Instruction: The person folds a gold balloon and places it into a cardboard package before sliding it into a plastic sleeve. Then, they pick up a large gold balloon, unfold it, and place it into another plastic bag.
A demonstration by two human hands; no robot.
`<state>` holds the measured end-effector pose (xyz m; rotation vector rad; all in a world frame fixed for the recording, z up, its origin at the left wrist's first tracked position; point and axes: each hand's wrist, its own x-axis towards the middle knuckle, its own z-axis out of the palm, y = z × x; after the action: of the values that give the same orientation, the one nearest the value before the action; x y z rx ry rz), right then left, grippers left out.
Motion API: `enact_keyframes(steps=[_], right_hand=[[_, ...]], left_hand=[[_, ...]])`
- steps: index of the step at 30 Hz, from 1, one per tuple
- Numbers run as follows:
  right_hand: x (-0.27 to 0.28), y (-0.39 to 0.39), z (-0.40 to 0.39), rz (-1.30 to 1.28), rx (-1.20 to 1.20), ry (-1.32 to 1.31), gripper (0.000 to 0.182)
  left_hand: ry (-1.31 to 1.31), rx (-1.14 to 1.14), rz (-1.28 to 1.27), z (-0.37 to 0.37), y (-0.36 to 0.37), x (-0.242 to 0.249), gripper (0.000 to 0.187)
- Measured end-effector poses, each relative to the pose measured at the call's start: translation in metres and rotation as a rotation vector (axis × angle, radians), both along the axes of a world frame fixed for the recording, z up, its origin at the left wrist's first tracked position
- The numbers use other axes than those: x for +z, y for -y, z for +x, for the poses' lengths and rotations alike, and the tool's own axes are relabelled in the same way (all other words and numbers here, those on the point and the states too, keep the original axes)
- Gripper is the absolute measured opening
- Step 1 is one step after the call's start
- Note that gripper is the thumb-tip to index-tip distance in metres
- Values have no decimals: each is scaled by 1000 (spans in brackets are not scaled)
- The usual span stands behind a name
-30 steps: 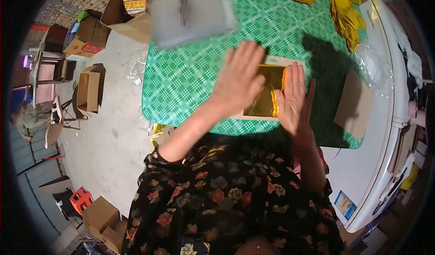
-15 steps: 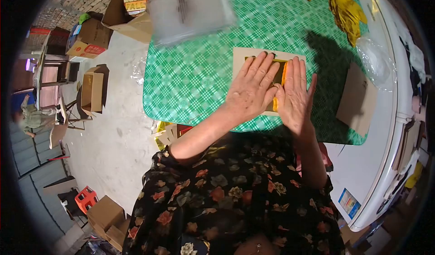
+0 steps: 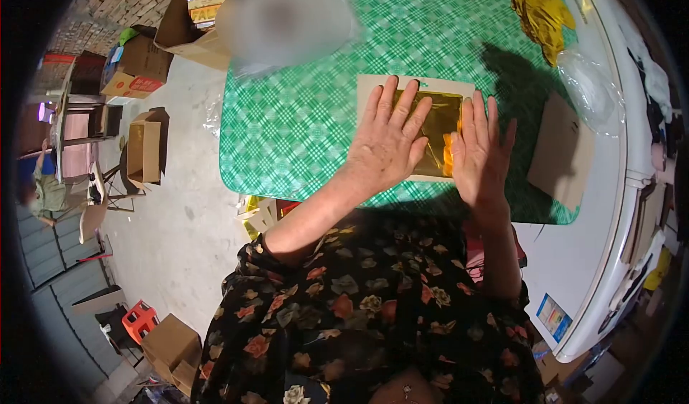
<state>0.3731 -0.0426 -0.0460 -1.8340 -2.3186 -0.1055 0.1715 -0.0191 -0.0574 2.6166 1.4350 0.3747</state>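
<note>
One gold foil (image 3: pixel 445 113), on a card (image 3: pixel 364 92), near side of the tabletop (image 3: pixel 287 131). Left hand (image 3: pixel 387 138): flat, fingers extended, over foil and card. Right hand (image 3: pixel 477 153): flattened along the orange edge (image 3: pixel 448 158). Neither grasps anything. Possible fault: creased or skewed foil, from uneven palm pressure. Orange edge faces right; long axis uncertain, left side being covered.

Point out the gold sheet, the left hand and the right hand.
Gold sheet (image 3: pixel 443 122): head view, bare surface between the hands.
Left hand (image 3: pixel 383 144): head view, back of the hand.
Right hand (image 3: pixel 482 158): head view, middle of the hand.
</note>
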Motion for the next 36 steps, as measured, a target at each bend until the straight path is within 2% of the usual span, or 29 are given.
enact_keyframes(steps=[3, 6, 9, 12, 13, 17, 23, 36], right_hand=[[29, -12, -17, 48, 138, -221, 61], [14, -25, -43, -45, 295, -288, 61], [-5, -25, -43, -112, 291, -326, 62], [-7, -24, -45, -124, 281, -355, 65], [-8, -23, -45, -121, 283, -351, 65], [-9, -24, -45, -104, 292, -173, 65], [-7, -26, -48, -53, 318, -33, 64], [-8, -26, -45, -98, 359, -93, 66]], left_hand=[[-11, -4, -10, -1, 0, 3, 67], [-8, -15, -7, -2, -1, -1, 68], [-20, -33, -39, -5, -1, 3, 69], [417, -73, -118, -17, -4, -2, 67], [474, 1, -120, -23, -4, 5, 62], [284, 97, 98, -88, 7, 21, 50], [222, 4, 43, -98, 27, 9, 44], [160, -149, 20, -110, 12, 13, 42]])
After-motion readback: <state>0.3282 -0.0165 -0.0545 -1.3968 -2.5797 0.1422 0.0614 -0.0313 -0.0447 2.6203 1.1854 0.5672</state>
